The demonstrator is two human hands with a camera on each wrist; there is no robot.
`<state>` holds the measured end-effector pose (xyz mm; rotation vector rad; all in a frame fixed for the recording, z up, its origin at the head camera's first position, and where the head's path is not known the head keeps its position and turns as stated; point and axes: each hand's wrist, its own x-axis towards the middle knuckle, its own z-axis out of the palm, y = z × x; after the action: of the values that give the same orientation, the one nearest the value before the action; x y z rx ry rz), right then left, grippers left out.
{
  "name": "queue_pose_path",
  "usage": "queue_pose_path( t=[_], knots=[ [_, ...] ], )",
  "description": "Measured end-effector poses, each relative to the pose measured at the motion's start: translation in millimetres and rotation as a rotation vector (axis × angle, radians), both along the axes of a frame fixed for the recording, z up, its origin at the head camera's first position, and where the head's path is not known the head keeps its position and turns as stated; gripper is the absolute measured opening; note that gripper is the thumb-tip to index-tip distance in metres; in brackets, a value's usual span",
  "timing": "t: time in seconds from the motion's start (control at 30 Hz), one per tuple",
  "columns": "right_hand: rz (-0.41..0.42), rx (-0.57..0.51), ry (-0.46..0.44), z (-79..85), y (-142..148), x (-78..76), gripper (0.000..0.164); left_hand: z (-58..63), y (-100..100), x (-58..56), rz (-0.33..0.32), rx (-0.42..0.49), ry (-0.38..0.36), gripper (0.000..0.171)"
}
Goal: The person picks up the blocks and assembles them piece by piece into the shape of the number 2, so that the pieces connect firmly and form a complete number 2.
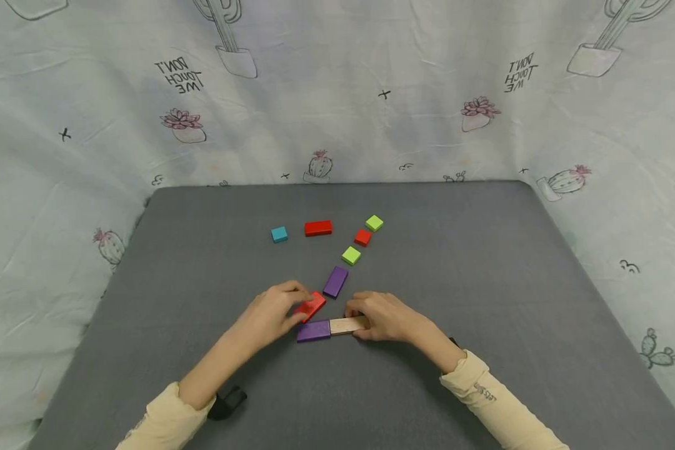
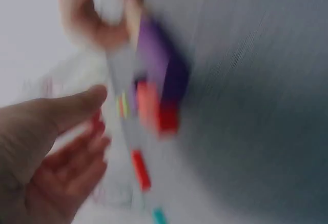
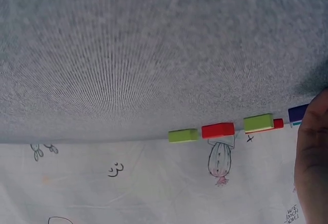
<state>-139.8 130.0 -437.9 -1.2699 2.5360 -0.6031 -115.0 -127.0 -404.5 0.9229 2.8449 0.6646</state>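
Note:
My left hand hovers around a red block that lies slanted on the table. In the left wrist view its thumb and fingers are spread, with a gap between them and that block. With thumb and fingertips, my right hand pinches the right end of a plain wooden block. The wooden block's left end meets a purple block, forming a row just below the slanted red one. A second purple block lies slanted beyond the red block's upper end.
Past the purple block, a green block, a small red block and another green block run diagonally away. Farther left lie a blue block and a long red block. A printed curtain borders the grey table.

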Motion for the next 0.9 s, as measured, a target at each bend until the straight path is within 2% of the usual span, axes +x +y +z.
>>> queue_pose_path(
  t=[0.1, 0.2, 0.33, 0.53, 0.73, 0.9],
  knots=[
    [-0.003, -0.015, 0.009, 0.8, 1, -0.3, 0.021, -9.3, 9, 22.4, 0.125, 0.027, 0.083, 0.032],
    [-0.015, -0.016, 0.019, 1.6, 2, -0.8, 0.022, -19.7, 14, 30.7, 0.180, 0.046, 0.109, 0.034],
    [-0.014, -0.002, 0.024, 1.0, 3, -0.5, 0.022, -27.0, 17, 30.9, 0.207, 0.067, 0.108, 0.034],
    [-0.004, -0.003, 0.027, -0.4, 0, 1.3, 0.021, -30.6, 16, 31.9, 0.218, 0.098, 0.069, 0.027],
    [0.004, 0.008, 0.019, -3.2, -3, 4.0, 0.020, -35.2, 14, 33.4, 0.242, 0.126, 0.063, 0.026],
    [0.019, -0.006, -0.025, -3.5, -3, 2.6, 0.024, -38.4, 13, 34.5, 0.255, 0.125, 0.056, 0.025]
  ],
)
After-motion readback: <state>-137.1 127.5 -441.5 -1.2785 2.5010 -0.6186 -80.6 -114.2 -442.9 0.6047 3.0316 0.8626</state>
